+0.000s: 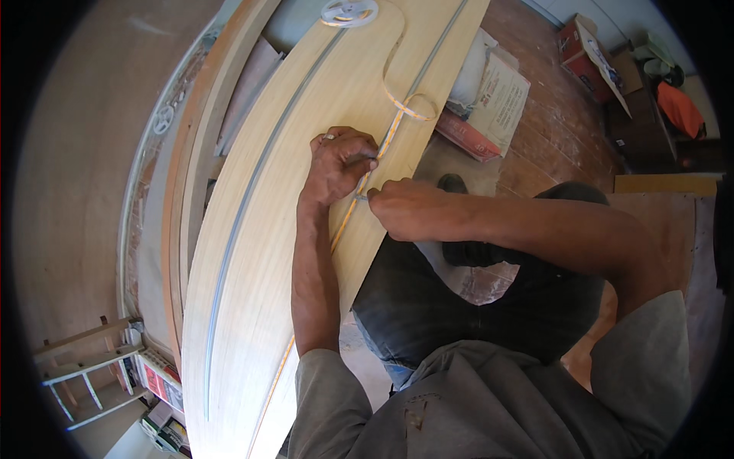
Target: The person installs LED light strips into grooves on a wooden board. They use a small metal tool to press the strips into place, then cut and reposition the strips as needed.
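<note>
A long pale wooden panel (267,229) lies before me, with grey metal channels (256,172) running along it. In the right-hand channel sits an LED strip (348,224) with yellow marks; its far part curls in a loop and leads up to a white reel (349,12). My left hand (340,164) rests over that channel, thumb and fingers pinched at the strip. Just nearer to me, my right hand (409,208) is closed at the panel's right side. A small grey piece (362,197) pokes from its fingertips across the strip; its kind is unclear.
Wooden boards (191,168) stand along the panel's left side, with a ladder (92,382) at the lower left. Paper sacks (489,115) lie right of the panel. An open cardboard box (592,57) and an orange item (679,109) are at the far right.
</note>
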Available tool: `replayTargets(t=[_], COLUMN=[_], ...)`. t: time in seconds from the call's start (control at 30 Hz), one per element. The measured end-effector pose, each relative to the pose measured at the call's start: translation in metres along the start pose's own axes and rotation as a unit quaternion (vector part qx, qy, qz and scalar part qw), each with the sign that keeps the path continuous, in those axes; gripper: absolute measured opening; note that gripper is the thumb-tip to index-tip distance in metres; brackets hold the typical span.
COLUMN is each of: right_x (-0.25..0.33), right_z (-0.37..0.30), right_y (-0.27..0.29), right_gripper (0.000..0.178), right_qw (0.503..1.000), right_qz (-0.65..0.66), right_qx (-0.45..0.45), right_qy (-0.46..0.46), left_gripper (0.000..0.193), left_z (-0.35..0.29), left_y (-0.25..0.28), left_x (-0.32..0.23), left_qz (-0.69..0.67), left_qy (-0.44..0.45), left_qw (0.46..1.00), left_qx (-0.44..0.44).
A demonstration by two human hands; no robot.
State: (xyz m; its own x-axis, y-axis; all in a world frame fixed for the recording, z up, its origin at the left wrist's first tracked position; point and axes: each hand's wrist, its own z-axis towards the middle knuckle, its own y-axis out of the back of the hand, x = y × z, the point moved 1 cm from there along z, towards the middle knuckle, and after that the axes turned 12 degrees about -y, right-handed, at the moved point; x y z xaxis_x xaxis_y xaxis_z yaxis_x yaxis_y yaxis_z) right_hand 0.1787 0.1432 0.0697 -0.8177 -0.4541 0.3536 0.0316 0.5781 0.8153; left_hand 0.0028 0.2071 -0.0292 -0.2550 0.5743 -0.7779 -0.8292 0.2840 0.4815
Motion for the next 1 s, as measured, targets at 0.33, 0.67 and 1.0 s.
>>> replayTargets(t=[0.33,0.67,1.0], right_x=[0.022,-0.082,-0.149], right_z=[0.029,-0.007,-0.003], right_y=[0.007,0.056,0.055], right_gripper=[0.013,0.019,0.053], right_qw=[0.999,0.997,0.956], right_qz=[-0.011,-0.038,0.064], right_qx=[0.05,0.05,-0.279], right_qy=[-0.019,0.055,-0.067], left_gripper=[0.019,0.026,0.041], left_z=[0.008,0.012,0.012], left_y=[-0.008,-0.002,-0.001], left_x=[0.002,0.0,-0.031], left_qz=[0.029,0.022,0.1], left_qy=[-0.079,-0.09,0.03], left_qw=[0.996,0.996,0.995], left_qx=[-0.011,-0.015,0.011])
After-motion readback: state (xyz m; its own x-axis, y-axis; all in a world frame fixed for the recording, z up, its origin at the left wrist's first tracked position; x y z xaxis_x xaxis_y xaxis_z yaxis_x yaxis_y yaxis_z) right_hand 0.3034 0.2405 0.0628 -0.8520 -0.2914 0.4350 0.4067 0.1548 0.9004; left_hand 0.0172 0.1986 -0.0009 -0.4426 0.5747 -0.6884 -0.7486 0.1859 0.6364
